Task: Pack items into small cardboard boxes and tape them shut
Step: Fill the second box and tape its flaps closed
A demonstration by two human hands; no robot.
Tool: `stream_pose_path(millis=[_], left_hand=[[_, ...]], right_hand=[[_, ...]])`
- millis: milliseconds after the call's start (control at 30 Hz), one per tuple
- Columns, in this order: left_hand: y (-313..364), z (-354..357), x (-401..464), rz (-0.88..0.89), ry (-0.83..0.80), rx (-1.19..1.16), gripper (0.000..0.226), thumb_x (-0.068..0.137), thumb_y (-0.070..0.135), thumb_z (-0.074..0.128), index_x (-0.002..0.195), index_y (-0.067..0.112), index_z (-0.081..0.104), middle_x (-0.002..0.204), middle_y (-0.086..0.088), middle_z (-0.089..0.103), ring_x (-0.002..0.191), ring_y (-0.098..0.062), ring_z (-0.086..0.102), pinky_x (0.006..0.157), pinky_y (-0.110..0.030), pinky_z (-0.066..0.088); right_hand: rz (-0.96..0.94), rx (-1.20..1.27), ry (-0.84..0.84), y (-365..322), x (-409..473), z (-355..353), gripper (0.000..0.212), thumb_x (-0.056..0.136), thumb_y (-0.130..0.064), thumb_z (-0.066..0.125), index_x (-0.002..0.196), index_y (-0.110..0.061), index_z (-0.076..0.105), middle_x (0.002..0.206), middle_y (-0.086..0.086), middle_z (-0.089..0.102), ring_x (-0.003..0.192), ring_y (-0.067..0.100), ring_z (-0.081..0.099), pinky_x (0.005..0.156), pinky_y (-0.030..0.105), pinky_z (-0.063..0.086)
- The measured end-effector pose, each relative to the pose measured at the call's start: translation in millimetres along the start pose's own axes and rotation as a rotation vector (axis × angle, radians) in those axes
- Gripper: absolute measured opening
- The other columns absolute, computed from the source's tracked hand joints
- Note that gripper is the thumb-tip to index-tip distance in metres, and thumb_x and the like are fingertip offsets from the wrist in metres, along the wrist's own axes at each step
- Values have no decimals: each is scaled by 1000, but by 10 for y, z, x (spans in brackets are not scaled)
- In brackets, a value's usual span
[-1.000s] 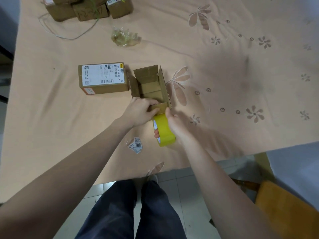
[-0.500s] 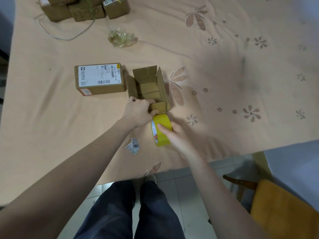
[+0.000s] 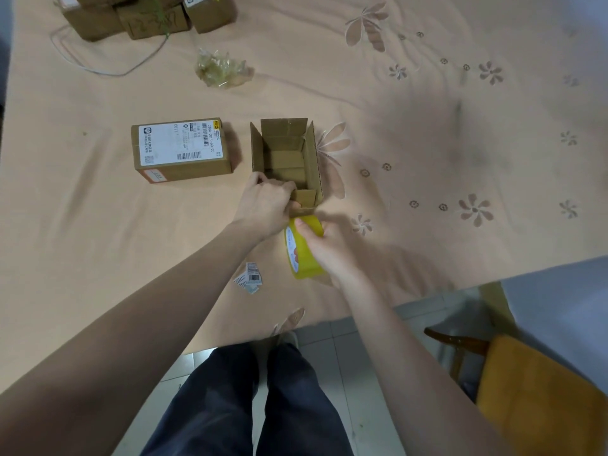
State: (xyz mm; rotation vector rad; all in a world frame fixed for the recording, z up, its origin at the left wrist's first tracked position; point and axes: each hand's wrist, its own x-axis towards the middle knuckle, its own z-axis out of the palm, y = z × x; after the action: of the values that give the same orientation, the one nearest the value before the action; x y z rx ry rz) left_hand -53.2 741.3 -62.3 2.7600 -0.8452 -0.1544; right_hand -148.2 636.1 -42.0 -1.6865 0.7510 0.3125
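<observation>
A small open cardboard box (image 3: 285, 149) stands on the peach tablecloth, flaps up, its inside showing only cardboard. My left hand (image 3: 266, 202) grips the box's near left corner and near flap. Just in front of the box my right hand (image 3: 325, 245) holds a yellow tape roll (image 3: 301, 255) standing on edge, thumb curled over its top. A closed cardboard box with a white shipping label (image 3: 181, 149) lies to the left of the open one.
Several more cardboard boxes (image 3: 148, 14) are stacked at the far left, with a thin white cable (image 3: 108, 69) looping beside them. A crumpled clear plastic wad (image 3: 222, 69) lies beyond the open box. Torn barcode labels (image 3: 249, 278) lie near the table edge. A yellow-seated chair (image 3: 539, 399) stands at lower right.
My right hand has shifted on the tape roll, from fingers by the box flap to the thumb over the roll's top. My left hand has stayed on the box's near corner.
</observation>
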Motion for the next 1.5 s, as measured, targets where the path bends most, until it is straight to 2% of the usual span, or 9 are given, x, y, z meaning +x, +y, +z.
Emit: stream_pose_path(millis=[300, 433, 500, 633, 733, 967, 1067, 1333, 1500], left_hand=[[-114, -171, 69, 84, -30, -112, 38, 82, 18, 59, 120, 13, 54, 119, -7, 53, 118, -26, 44, 102, -33, 21], [73, -269, -268, -147, 401, -271, 18, 83, 26, 60, 96, 14, 57, 95, -7, 54, 87, -28, 53, 73, -39, 42], [217, -257, -464, -311, 380, -390, 22, 87, 43, 54, 88, 21, 54, 78, 1, 57, 76, -28, 57, 63, -37, 44], [353, -161, -575, -527, 64, -477, 36, 85, 62, 47, 106, 34, 53, 76, 8, 63, 88, -31, 63, 71, -32, 44], [339, -165, -487, -600, -54, -726, 35, 85, 51, 55, 116, 33, 52, 93, -2, 69, 93, -32, 65, 85, -40, 51], [382, -67, -467, -651, -93, -1074, 30, 91, 27, 50, 121, 29, 48, 97, -7, 55, 74, -21, 56, 55, -27, 51], [331, -39, -454, -586, -21, -913, 30, 91, 26, 50, 121, 27, 52, 97, -3, 56, 87, -24, 54, 80, -35, 48], [19, -172, -498, -483, -70, -670, 34, 88, 29, 55, 122, 34, 54, 75, -5, 54, 79, -26, 50, 75, -31, 41], [-30, -210, -516, -480, -116, -754, 38, 90, 25, 53, 127, 35, 51, 110, -5, 60, 103, -24, 55, 89, -32, 43]], right_hand=[[0, -44, 7, -79, 54, 106, 31, 92, -46, 55, 71, -24, 58, 68, -11, 59, 76, 15, 60, 67, 21, 45], [66, -198, 13, -105, 57, 17, 57, 94, -62, 35, 110, -15, 62, 113, 7, 64, 115, 26, 53, 84, 27, 38], [91, -186, 25, -118, 69, -47, 63, 99, -54, 25, 130, -7, 53, 134, 18, 53, 127, 27, 44, 99, 30, 30], [-10, -356, 95, -12, 59, -228, 30, 98, -16, 38, 103, 2, 62, 105, 19, 61, 104, 30, 54, 81, 30, 38], [-57, -696, 102, 212, 17, -313, 29, 88, -9, 49, 115, -1, 57, 124, 18, 53, 122, 32, 42, 101, 34, 32], [-79, -980, 147, 621, -26, -371, 33, 88, -15, 54, 118, -4, 46, 124, 16, 48, 119, 35, 41, 95, 43, 39], [-92, -955, 154, 627, -3, -438, 30, 91, -19, 52, 116, -2, 47, 120, 18, 50, 114, 36, 47, 88, 44, 45], [-194, -609, 215, 489, -72, -635, 46, 96, -2, 38, 141, -2, 37, 143, 16, 41, 128, 31, 40, 97, 26, 29], [-279, -267, 163, 276, -255, -670, 12, 99, -22, 42, 103, -16, 51, 85, 1, 57, 86, 23, 54, 67, 28, 34]])
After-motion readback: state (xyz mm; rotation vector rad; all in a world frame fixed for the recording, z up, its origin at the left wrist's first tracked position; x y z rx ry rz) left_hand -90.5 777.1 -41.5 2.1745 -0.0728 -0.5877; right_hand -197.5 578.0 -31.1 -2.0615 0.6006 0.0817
